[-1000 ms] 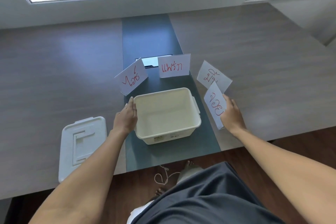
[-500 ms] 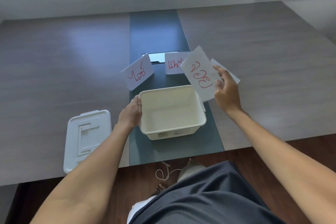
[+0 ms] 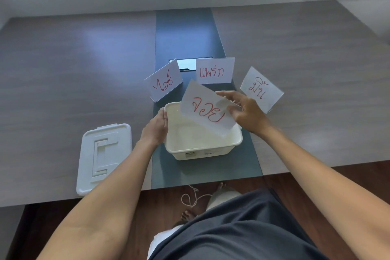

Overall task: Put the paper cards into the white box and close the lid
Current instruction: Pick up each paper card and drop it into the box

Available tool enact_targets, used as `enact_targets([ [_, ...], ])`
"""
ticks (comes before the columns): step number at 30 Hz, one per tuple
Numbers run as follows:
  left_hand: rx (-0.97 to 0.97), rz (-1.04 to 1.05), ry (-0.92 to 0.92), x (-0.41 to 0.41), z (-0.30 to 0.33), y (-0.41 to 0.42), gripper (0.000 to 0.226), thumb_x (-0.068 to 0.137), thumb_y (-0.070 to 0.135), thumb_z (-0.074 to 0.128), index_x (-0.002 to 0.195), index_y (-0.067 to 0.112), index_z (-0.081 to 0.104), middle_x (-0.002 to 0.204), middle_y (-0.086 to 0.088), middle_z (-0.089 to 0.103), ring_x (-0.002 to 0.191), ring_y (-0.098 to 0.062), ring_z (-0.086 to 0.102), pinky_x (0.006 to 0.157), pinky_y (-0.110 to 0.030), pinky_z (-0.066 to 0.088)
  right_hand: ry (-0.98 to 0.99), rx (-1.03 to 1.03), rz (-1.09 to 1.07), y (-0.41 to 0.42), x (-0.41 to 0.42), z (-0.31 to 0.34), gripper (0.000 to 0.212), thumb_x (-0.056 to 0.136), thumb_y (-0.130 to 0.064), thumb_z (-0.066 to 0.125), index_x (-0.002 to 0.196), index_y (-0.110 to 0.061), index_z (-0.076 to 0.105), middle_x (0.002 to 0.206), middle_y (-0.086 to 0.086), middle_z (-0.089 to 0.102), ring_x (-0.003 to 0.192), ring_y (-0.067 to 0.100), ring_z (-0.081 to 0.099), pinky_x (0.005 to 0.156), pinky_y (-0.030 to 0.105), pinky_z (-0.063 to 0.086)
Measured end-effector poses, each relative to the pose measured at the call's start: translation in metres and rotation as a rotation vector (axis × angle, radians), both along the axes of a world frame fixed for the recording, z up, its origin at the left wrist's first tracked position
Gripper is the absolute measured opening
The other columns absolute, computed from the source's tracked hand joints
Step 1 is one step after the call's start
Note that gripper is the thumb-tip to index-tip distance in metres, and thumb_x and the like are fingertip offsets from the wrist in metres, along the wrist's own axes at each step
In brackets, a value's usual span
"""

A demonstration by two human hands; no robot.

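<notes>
The open white box [image 3: 202, 150] sits on the dark strip of the table, and nothing shows inside it. My left hand [image 3: 155, 127] grips its left wall. My right hand [image 3: 244, 111] holds a folded paper card with red writing [image 3: 207, 110] tilted over the box's back right part, its lower corner dipping below the rim. Three more cards with red writing stand behind the box: one at left [image 3: 163, 81], one in the middle [image 3: 214, 70], one at right [image 3: 261, 89]. The white lid [image 3: 104, 157] lies flat to the left of the box.
A dark rectangular cable hatch [image 3: 186, 64] sits in the strip behind the cards. The table's near edge [image 3: 295, 172] runs just in front of the box. Below it are wooden floor, a loop of white cord [image 3: 190, 198] and my dark clothing.
My right hand picked up the card from the right of the box, lifted it and carried it left over the box. My left hand stayed on the box wall.
</notes>
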State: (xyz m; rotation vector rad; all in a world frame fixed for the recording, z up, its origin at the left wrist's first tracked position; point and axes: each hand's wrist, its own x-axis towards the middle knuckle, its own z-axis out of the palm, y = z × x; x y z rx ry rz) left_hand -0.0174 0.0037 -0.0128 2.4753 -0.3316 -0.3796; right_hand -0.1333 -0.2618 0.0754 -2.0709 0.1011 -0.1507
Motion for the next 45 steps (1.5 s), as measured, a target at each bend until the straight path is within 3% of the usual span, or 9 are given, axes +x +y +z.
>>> enact_targets([
  [5, -0.019, -0.003, -0.035, -0.002, 0.001, 0.000, 0.046, 0.102, 0.050, 0.012, 0.131, 0.029, 0.042, 0.136, -0.001, 0.056, 0.120, -0.032, 0.054, 0.091, -0.045, 0.042, 0.117, -0.063, 0.148, 0.003, -0.001, -0.017, 0.045, 0.093, 0.009, 0.051, 0.126, -0.018, 0.067, 0.121, 0.000, 0.066, 0.113, 0.012, 0.060, 0.092, 0.026, 0.057],
  [8, 0.003, 0.007, -0.068, -0.003, -0.003, 0.002, 0.052, 0.104, 0.046, 0.016, 0.152, 0.029, 0.024, 0.158, 0.005, 0.033, 0.137, -0.029, 0.041, 0.107, -0.048, 0.036, 0.174, -0.094, 0.223, 0.005, -0.001, -0.027, 0.045, 0.094, 0.007, 0.052, 0.122, -0.023, 0.068, 0.124, -0.001, 0.067, 0.119, 0.014, 0.059, 0.096, 0.029, 0.055],
  [14, 0.030, -0.080, -0.139, -0.010, -0.012, 0.010, 0.052, 0.105, 0.036, 0.021, 0.156, 0.027, 0.013, 0.163, 0.011, 0.012, 0.134, -0.035, 0.045, 0.106, -0.050, 0.041, 0.301, -0.091, 0.271, 0.010, 0.001, -0.045, 0.048, 0.097, 0.001, 0.048, 0.120, -0.037, 0.067, 0.122, 0.004, 0.064, 0.110, 0.019, 0.064, 0.088, 0.025, 0.059],
  [20, 0.056, -0.089, -0.174, -0.018, -0.011, 0.006, 0.053, 0.105, 0.029, 0.024, 0.156, 0.024, 0.012, 0.164, 0.009, 0.010, 0.125, -0.036, 0.053, 0.094, -0.049, 0.047, 0.387, -0.137, 0.294, 0.016, -0.002, -0.058, 0.047, 0.097, -0.001, 0.046, 0.119, -0.034, 0.070, 0.114, -0.003, 0.064, 0.100, 0.006, 0.061, 0.079, 0.015, 0.053],
  [25, 0.068, -0.087, -0.193, -0.019, -0.013, 0.005, 0.052, 0.105, 0.025, 0.024, 0.156, 0.020, 0.014, 0.164, 0.007, 0.011, 0.129, -0.034, 0.051, 0.093, -0.048, 0.047, 0.450, -0.161, 0.324, 0.014, -0.009, -0.068, 0.049, 0.089, -0.002, 0.046, 0.111, -0.038, 0.072, 0.114, -0.004, 0.071, 0.108, 0.011, 0.063, 0.093, 0.026, 0.051],
  [30, 0.099, -0.074, -0.222, -0.018, -0.012, -0.001, 0.054, 0.103, 0.017, 0.027, 0.156, 0.018, 0.014, 0.164, 0.005, 0.012, 0.130, -0.032, 0.050, 0.090, -0.046, 0.047, 0.572, -0.130, 0.403, 0.011, -0.002, -0.060, 0.033, 0.094, -0.016, 0.053, 0.116, -0.030, 0.072, 0.109, -0.012, 0.074, 0.105, 0.002, 0.066, 0.091, 0.018, 0.048],
  [38, 0.080, -0.084, -0.267, -0.013, -0.018, -0.002, 0.055, 0.102, 0.014, 0.028, 0.156, 0.017, 0.016, 0.163, 0.006, 0.014, 0.134, -0.027, 0.046, 0.091, -0.045, 0.048, 0.136, -0.102, 0.026, -0.014, 0.025, -0.050, 0.018, 0.096, -0.014, 0.063, 0.111, -0.015, 0.074, 0.097, -0.002, 0.076, 0.088, 0.016, 0.073, 0.083, 0.033, 0.060],
  [43, 0.102, -0.071, -0.306, -0.013, -0.020, -0.003, 0.054, 0.101, 0.012, 0.031, 0.155, 0.014, 0.020, 0.163, 0.002, 0.018, 0.122, -0.036, 0.056, 0.086, -0.044, 0.048, 0.005, -0.249, -0.251, -0.056, 0.053, -0.047, 0.026, 0.097, -0.011, 0.055, 0.115, -0.014, 0.073, 0.112, -0.001, 0.066, 0.100, 0.013, 0.061, 0.091, 0.025, 0.048],
  [45, 0.121, -0.078, -0.331, -0.012, -0.020, -0.002, 0.055, 0.101, 0.010, 0.032, 0.154, 0.011, 0.022, 0.162, -0.001, 0.020, 0.127, -0.035, 0.052, 0.088, -0.044, 0.048, 0.001, -0.397, -0.371, -0.078, 0.062, -0.055, 0.030, 0.094, -0.011, 0.051, 0.115, -0.012, 0.072, 0.119, 0.007, 0.063, 0.109, 0.022, 0.060, 0.097, 0.033, 0.044],
])
